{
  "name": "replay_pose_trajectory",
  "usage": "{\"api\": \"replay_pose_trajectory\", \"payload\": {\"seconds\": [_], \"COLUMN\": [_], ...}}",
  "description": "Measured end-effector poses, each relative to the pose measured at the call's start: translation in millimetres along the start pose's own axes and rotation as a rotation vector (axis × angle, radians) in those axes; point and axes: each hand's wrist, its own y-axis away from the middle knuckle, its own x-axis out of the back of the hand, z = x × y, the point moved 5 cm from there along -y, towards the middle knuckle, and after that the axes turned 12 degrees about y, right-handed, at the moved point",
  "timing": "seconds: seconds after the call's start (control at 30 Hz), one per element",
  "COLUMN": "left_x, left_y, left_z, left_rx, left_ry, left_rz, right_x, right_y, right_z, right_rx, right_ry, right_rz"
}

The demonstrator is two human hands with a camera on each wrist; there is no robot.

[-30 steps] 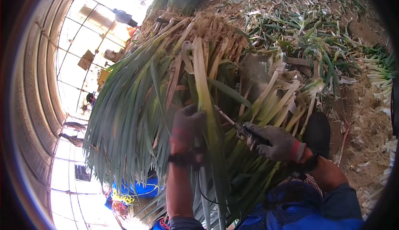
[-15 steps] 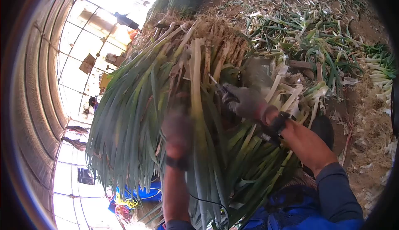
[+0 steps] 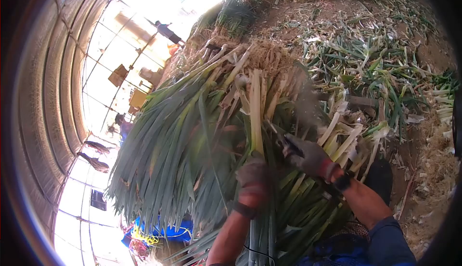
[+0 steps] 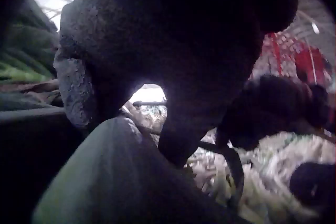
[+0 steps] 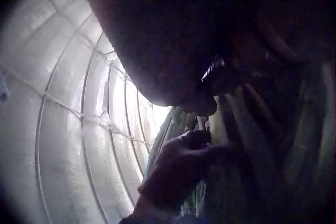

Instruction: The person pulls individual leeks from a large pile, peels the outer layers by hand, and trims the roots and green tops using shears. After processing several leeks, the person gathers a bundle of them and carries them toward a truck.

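A long leek [image 3: 256,112] with a pale shank stands out from the pile, its root end away from me. My gloved left hand [image 3: 252,177] grips it where the shank turns green. In the left wrist view, a broad green leaf [image 4: 121,176] passes beneath the dark gloved fingers. Just right of the shank, my gloved right hand [image 3: 308,158] holds an air blow gun [image 3: 276,131], its thin metal nozzle pointing up-left at the leek. The right wrist view is mostly filled by that dark hand, with my left hand [image 5: 178,166] below it.
A large heap of unpeeled leeks [image 3: 163,136] spreads to the left, roots at the far side. Pale-stemmed leeks [image 3: 341,141] lie at my right. Beyond are scattered leaf scraps [image 3: 370,59] on bare soil. A person [image 3: 167,31] stands far off at upper left.
My right hand swung up along the shank, then came back down and right with the blow gun. The left hand shifted and now grips the leek lower. The view has turned slightly left.
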Motion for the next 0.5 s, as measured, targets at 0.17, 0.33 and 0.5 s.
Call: {"api": "replay_pose_trajectory", "payload": {"seconds": [0.17,0.33,0.5], "left_x": [53,69,117], "left_y": [1,4,-2], "left_z": [-15,-9,36], "left_rx": [0.089,0.106,-0.062], "left_ry": [0.817,1.343,1.343], "left_rz": [-0.143,-0.295,-0.289], "right_x": [11,43,68], "right_y": [75,92,102], "right_z": [-21,-29,-30], "right_rx": [0.069,0.041,0.020], "right_ry": [-0.247,-0.244,-0.408], "right_rz": [-0.122,-0.106,-0.014]}}
